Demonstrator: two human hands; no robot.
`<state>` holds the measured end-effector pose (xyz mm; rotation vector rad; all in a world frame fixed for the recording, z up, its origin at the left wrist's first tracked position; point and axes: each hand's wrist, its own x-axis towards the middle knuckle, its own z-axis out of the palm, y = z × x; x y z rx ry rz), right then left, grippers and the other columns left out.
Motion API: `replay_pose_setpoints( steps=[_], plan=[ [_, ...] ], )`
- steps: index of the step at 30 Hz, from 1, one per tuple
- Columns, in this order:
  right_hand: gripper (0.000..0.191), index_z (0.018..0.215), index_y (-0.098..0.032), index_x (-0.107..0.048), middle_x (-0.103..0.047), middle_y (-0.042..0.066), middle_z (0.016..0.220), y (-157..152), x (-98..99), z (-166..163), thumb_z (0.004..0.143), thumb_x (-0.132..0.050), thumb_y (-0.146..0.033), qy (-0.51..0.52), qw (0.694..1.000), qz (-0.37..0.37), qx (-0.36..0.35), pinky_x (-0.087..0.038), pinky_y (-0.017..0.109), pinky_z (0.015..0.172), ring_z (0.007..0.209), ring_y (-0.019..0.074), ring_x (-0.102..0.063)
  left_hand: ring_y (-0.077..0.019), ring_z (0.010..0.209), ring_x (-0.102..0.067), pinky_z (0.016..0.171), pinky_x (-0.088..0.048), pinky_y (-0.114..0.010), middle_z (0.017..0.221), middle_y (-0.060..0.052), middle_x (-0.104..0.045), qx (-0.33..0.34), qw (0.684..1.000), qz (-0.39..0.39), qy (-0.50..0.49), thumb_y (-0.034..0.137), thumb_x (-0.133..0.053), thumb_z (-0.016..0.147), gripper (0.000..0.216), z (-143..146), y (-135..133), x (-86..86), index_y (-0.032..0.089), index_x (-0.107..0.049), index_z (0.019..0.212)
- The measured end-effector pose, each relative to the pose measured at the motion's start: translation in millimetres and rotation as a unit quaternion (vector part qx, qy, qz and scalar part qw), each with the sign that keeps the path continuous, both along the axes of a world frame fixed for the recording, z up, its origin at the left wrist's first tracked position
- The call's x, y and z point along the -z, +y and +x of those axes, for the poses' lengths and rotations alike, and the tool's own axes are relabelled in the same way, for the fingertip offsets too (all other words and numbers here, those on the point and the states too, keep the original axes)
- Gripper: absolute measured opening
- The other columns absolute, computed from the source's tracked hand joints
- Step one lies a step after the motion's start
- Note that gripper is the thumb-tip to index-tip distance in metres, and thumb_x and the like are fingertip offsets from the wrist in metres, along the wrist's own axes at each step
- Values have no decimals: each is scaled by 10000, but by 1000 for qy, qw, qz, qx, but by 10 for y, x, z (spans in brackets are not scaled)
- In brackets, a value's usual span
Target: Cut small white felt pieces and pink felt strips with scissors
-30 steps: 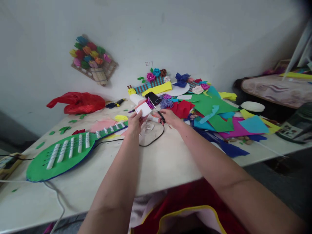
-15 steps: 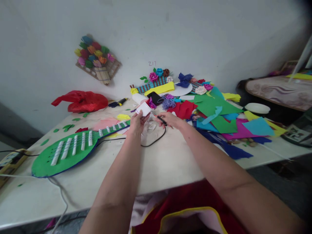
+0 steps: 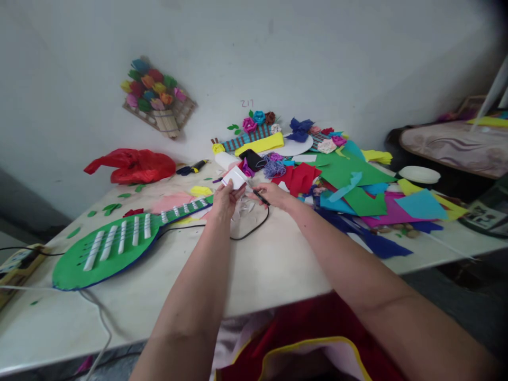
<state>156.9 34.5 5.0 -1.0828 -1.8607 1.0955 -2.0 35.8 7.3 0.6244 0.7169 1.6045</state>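
Note:
My left hand grips a small white block, which looks like foam, with the thumb on its near face. Closed round the black handle of a corded soldering iron, my right hand is just right of the block. The iron's thin tip points at the block's right edge; whether they touch I cannot tell. From the handle a black cord loops over the table. White scraps lie beneath the hands. Left of my forearm rests a green paper-covered lute shape bearing white strips and strings.
Coloured paper sheets pile up on the right. A red plastic bag, a yellow-black utility knife and a black phone lie towards the wall. A power strip sits at the left edge. Paper flowers hang on the wall.
The block has tilted slightly in my left hand. The iron's handle has shifted a little to the left with my right hand. Everything else stays put.

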Motion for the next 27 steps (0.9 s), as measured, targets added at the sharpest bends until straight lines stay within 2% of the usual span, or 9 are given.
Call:
replay_pose_setpoints(
  steps=[7,13,17,27],
  plan=[
    [300,750,-160,-550,-502,-50,530,-1,1,-10,698,-627,-445,13,1000,-6,-1,-387,184,407,413,58,-448,-222,848,-668,734,-544,-312,824,-98,-687,8,1000,5,2,131,-566,801,194,-8,30,16,111,-577,993],
    [337,698,-168,-506,-495,-54,509,-96,-90,-12,684,-631,-480,18,999,-31,-4,-351,172,371,386,51,-438,-198,762,-678,696,-555,-298,766,-73,-684,5,1000,1,-2,116,-560,802,184,2,18,-3,113,-583,984],
    [349,687,-168,-494,-491,-54,506,-151,-141,-14,669,-650,-480,15,999,-43,0,-323,163,353,381,47,-431,-197,775,-676,713,-554,-306,769,-77,-682,8,1000,0,-7,117,-565,798,159,6,-4,-22,105,-584,955],
    [260,679,-167,-514,-472,-58,503,-66,-55,-9,709,-621,-401,28,999,-12,-10,-356,170,381,392,47,-424,-190,784,-673,745,-550,-326,814,-84,-685,2,1000,1,-6,81,-497,824,182,-2,23,-8,105,-579,985]
  ],
)
